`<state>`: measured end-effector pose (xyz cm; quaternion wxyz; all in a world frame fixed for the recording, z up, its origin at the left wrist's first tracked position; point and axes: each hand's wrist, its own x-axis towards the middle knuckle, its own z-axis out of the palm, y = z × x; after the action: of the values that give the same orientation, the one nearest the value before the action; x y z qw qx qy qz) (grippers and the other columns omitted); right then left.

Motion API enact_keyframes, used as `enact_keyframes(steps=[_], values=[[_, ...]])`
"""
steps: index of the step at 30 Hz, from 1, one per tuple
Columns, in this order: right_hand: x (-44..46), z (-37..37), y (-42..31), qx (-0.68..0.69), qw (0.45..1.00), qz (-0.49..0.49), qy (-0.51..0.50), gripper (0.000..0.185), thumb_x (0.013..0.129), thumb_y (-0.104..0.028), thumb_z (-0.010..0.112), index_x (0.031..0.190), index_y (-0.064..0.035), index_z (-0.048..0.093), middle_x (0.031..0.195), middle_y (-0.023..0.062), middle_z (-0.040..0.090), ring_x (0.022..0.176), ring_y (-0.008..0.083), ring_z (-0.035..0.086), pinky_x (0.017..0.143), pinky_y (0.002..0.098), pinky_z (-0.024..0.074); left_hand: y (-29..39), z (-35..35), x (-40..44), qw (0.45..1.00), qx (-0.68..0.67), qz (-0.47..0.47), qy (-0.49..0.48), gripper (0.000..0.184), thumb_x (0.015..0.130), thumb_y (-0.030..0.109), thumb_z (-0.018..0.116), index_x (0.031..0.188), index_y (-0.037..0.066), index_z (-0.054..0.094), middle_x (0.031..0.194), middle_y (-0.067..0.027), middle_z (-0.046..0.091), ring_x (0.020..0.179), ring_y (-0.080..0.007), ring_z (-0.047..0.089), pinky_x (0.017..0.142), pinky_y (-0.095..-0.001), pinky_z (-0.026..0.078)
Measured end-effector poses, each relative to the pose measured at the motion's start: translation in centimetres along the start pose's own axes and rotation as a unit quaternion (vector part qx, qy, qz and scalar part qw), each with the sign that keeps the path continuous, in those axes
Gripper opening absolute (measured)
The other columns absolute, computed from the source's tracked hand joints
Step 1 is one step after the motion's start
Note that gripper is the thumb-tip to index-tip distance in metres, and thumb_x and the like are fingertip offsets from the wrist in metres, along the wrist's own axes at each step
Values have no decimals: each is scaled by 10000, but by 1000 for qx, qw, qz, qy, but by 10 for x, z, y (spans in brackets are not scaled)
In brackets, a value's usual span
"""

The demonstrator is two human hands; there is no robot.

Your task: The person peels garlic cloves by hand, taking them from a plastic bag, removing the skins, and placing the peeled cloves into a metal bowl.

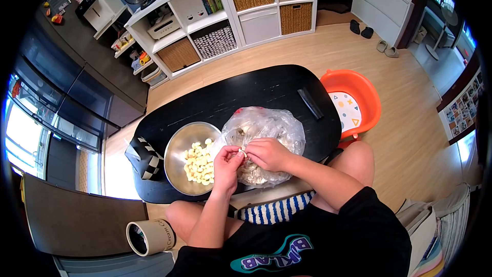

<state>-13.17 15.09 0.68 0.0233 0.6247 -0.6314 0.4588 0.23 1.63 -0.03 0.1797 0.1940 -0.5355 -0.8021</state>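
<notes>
Over the near edge of a clear plastic bag (pixel 284 123), my left hand (pixel 226 168) and my right hand (pixel 270 154) meet fingertip to fingertip. Both pinch a small whitish garlic clove (pixel 242 151), partly covered by the fingers. The bag stands open on the black table and holds whitish, papery garlic pieces (pixel 253 174). Left of it, touching or nearly touching, is a round steel bowl (pixel 176 146) with many pale yellow peeled cloves (pixel 199 165) heaped on its right side. My left forearm passes close to the bowl's rim.
A black oval table (pixel 205 95) carries a dark bar-shaped object (pixel 310 104) at right and a black-and-white checkered item (pixel 149 160) at left. An orange tub (pixel 373 90) stands beside the table. On the floor at lower left is a cream bin (pixel 161 236).
</notes>
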Motion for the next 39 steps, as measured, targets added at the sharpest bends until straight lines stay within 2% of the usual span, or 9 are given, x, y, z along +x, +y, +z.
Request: enact_keyframes(steps=[10,39], values=[[1,-3,-2,4,1000,14,-24,116,821,-132,651,859,-33,606,803,129,624,786,335,636,734,422,513,0,-1,0,1000,7,-1,1,141,959,43,645,1088,28,592,912,-28,648,803,-87,624,752,-227,533],[0,-1,3,-29,999,-21,-6,96,779,-101,678,820,-32,625,771,115,631,742,316,639,705,399,524,0,0,0,1000,13,-9,14,115,948,12,630,1057,32,600,896,-33,657,789,-98,638,733,-241,533]])
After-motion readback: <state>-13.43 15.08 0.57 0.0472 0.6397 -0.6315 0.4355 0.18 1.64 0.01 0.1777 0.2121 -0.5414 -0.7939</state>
